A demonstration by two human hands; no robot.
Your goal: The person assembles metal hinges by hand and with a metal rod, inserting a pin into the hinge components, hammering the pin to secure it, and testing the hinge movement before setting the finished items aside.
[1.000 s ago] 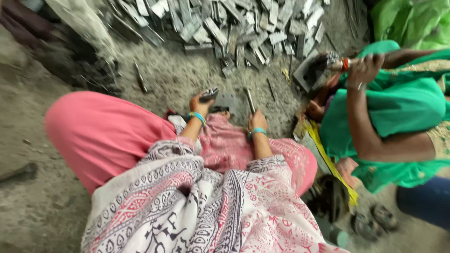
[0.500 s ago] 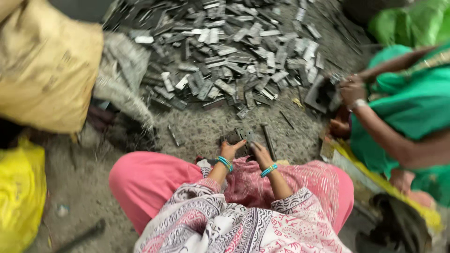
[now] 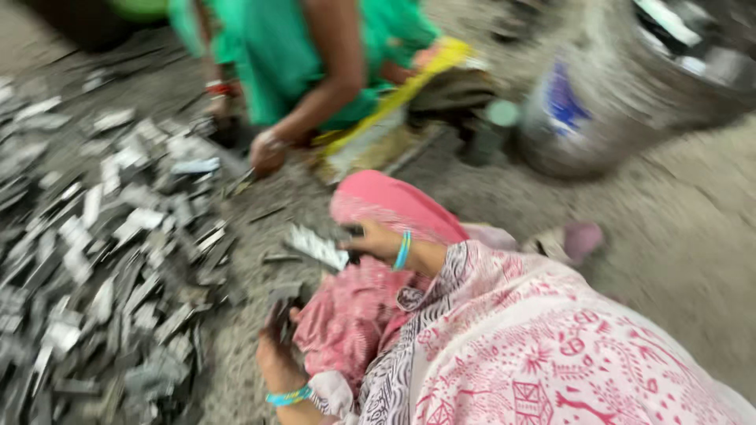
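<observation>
The metal strip (image 3: pixel 317 245) — flat, pale and ridged — sits pinched in the right hand (image 3: pixel 376 239), held out just past the pink knee (image 3: pixel 394 206) and above the grey floor (image 3: pixel 669 236). The fingers are closed round its near end; the far end sticks out free toward the pile. The left hand (image 3: pixel 277 346) is lower down beside the pink lap, curled round a darker piece (image 3: pixel 282 303), though the blur keeps me from telling how firmly it grips or quite what that piece is.

To the left the scrap pile (image 3: pixel 94 260) spreads wide — flat grey offcuts lying every way, edges up here and there. Beyond the knee another person in green (image 3: pixel 315 55) crouches, one hand (image 3: pixel 268 151) down at the pile's edge. A big metal drum (image 3: pixel 630 86) stands further off to the right.

As I judge it, the sorting goes best with the strip held by its flat faces, not its cut edges, and kept low over the lap so a slip drops it onto cloth. Those edges look sharp, and bare fingers should lift pieces off the top of the heap, never dig under it.
</observation>
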